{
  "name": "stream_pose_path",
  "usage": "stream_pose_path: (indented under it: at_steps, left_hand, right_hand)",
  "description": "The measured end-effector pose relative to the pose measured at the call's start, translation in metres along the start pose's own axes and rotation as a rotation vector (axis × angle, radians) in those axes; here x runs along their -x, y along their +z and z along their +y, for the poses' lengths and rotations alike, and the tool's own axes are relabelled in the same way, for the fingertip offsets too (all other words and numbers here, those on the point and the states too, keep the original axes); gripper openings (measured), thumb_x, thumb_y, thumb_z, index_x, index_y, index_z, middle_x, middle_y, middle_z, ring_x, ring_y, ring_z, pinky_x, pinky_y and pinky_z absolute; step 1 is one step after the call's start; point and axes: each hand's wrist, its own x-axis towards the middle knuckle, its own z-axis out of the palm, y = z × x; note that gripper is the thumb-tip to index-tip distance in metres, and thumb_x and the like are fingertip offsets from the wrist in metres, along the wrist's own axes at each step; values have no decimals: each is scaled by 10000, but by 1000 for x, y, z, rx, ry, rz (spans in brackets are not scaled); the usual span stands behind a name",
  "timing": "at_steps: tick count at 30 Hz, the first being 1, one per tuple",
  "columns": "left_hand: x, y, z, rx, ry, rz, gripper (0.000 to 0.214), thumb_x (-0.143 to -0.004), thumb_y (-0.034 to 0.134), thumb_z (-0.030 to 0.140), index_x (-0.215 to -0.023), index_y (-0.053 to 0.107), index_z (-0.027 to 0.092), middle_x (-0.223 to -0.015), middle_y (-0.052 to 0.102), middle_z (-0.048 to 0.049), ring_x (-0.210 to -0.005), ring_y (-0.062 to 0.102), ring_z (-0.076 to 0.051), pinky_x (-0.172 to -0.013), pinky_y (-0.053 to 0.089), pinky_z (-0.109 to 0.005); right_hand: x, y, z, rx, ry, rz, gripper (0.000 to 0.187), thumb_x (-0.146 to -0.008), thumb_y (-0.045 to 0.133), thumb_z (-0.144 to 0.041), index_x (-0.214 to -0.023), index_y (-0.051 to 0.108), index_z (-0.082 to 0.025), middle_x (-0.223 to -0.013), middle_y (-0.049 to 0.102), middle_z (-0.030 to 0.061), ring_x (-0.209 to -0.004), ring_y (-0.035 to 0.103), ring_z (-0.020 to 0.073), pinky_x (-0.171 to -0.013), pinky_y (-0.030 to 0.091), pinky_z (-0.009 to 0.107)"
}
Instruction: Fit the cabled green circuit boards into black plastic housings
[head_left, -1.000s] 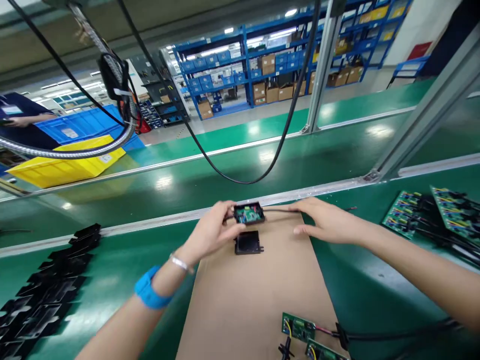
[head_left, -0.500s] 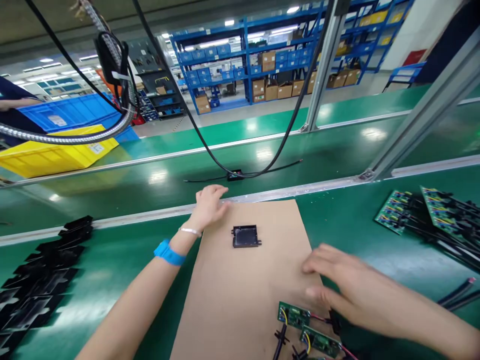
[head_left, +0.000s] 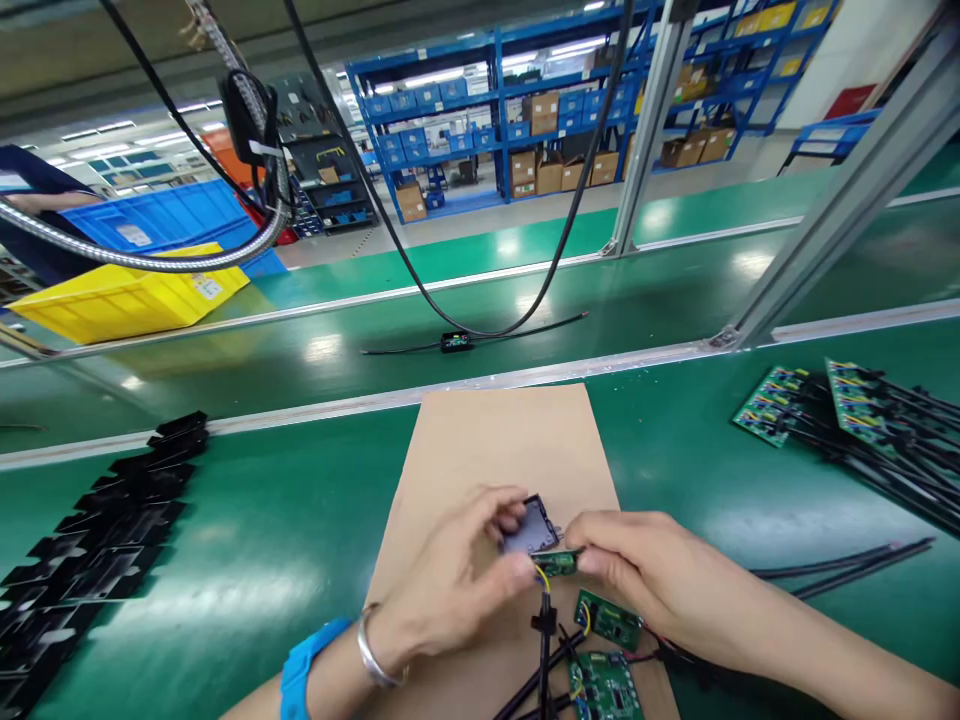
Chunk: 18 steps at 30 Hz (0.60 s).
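Over the near part of a brown cardboard sheet (head_left: 501, 440), my left hand (head_left: 457, 580) pinches a small black plastic case (head_left: 532, 525), tilted up. My right hand (head_left: 641, 575) grips a small green circuit board (head_left: 556, 562) with black wires hanging below it, held against the case's lower edge. Two more green boards with wires (head_left: 607, 650) lie on the cardboard just under my hands. A blue band and a metal bracelet sit on my left wrist.
Rows of black case parts (head_left: 97, 530) lie at the left on the green table. Green boards with black cables (head_left: 847, 420) are piled at the right. An assembled case with cable (head_left: 456, 342) rests on the conveyor belt beyond the metal rail. A yellow bin (head_left: 120, 295) stands far left.
My left hand came back from the rail and picked up the black case. My right hand lifted a green board from the near pile and brought it to the case.
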Motion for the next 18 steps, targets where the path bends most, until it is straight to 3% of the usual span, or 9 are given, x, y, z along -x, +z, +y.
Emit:
stream_pose_path:
  at_steps: [3, 5, 7, 10, 14, 18]
  left_hand:
    - [2, 18, 12, 196, -206, -77, 292, -906, 530, 434, -1007, 620, 176, -834, 661, -45, -738, 608, -170, -685, 505, -289]
    - [0, 28, 12, 304, -313, -72, 305, -938, 470, 421, -859, 610, 162, -719, 646, -31, -650, 591, -146, -634, 486, -268]
    - [-4, 34, 12, 474, -378, -68, 344, -928, 469, 443, -788, 584, 151, -656, 629, -31, -583, 579, -139, -589, 482, -267]
    - [-9, 36, 13, 617, -413, -40, 385, -897, 480, 463, -692, 553, 147, -557, 583, -21, -523, 553, -136, -544, 467, -265]
    - [-11, 38, 13, 642, -426, 109, 237, -808, 592, 393, -818, 550, 160, -713, 621, -14, -677, 561, -137, -604, 451, -235]
    - [-9, 29, 8, 723, -496, 113, 309, -836, 536, 459, -895, 529, 156, -789, 617, -35, -625, 578, -128, -536, 446, -231]
  right_hand:
    - [-11, -6, -4, -24, -38, 75, 145, -956, 421, -140, -1005, 515, -239, -904, 604, -20, -811, 555, 141, -726, 404, 261]
    - [-17, -4, -6, 31, -15, 145, 167, -928, 434, -122, -1050, 488, -223, -856, 611, -13, -760, 566, 144, -688, 417, 261]
    - [-22, 4, -11, 215, -10, 211, 180, -888, 445, -101, -1032, 492, -197, -792, 609, 7, -712, 571, 166, -632, 421, 273]
    - [-30, 26, -27, 663, -66, 244, 161, -810, 502, -103, -956, 549, -151, -787, 615, 92, -720, 588, 246, -567, 426, 323]
    - [-46, 50, -45, 1038, -119, 220, 270, -790, 516, -104, -1055, 565, -78, -740, 597, 145, -638, 558, 268, -485, 409, 341]
    - [-63, 37, -40, 980, -138, 123, 200, -800, 541, -115, -998, 569, -114, -774, 594, 132, -684, 555, 257, -505, 408, 322]
